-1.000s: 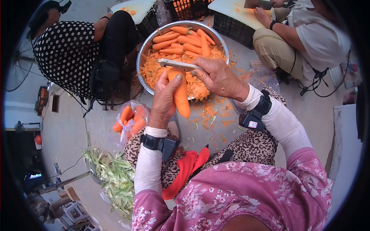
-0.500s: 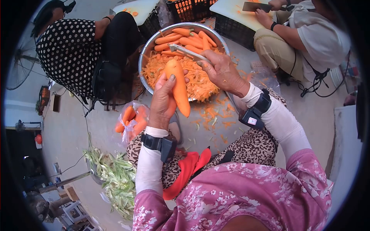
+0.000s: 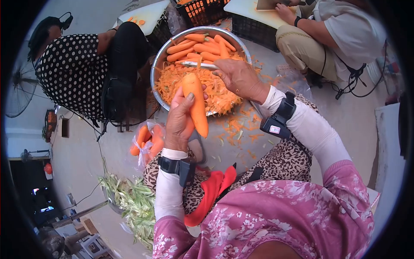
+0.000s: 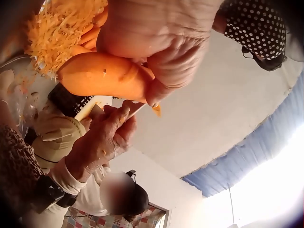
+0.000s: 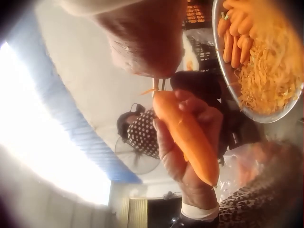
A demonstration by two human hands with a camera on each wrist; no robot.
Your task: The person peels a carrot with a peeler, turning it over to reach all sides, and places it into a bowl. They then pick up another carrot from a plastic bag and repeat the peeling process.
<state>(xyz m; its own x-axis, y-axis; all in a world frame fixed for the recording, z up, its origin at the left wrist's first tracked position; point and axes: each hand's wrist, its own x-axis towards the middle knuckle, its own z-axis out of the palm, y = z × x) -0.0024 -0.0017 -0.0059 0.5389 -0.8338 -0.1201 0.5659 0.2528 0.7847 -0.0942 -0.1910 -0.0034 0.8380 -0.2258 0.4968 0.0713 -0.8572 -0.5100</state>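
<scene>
My left hand [image 3: 177,121] grips a large peeled-looking carrot [image 3: 196,105], thumb along its side, broad end pointing away from me. In the right wrist view the same carrot [image 5: 187,133] lies slanted across the left palm. My right hand [image 3: 243,78] holds a metal peeler [image 3: 208,66] by its handle, just beyond the carrot's far end. A thin strip of orange peel [image 3: 199,61] hangs at the peeler. Beneath both hands stands a round metal basin [image 3: 154,80] with whole carrots [image 3: 207,48] at the back and a heap of peelings [image 3: 172,84] in front.
Peel scraps litter the floor [image 3: 235,149]. A plastic bag of carrots [image 3: 148,140] sits by my left knee, near a pile of green husks [image 3: 133,203]. Two people crouch opposite, beside cutting boards [image 3: 248,13] on black crates [image 3: 254,32]; one holds a knife [image 3: 266,4].
The peeler first lay over the carrot's far end, then lifted clear and tilted. Now it is back near that end, more level, with a peel strip on it. The left hand keeps its grip.
</scene>
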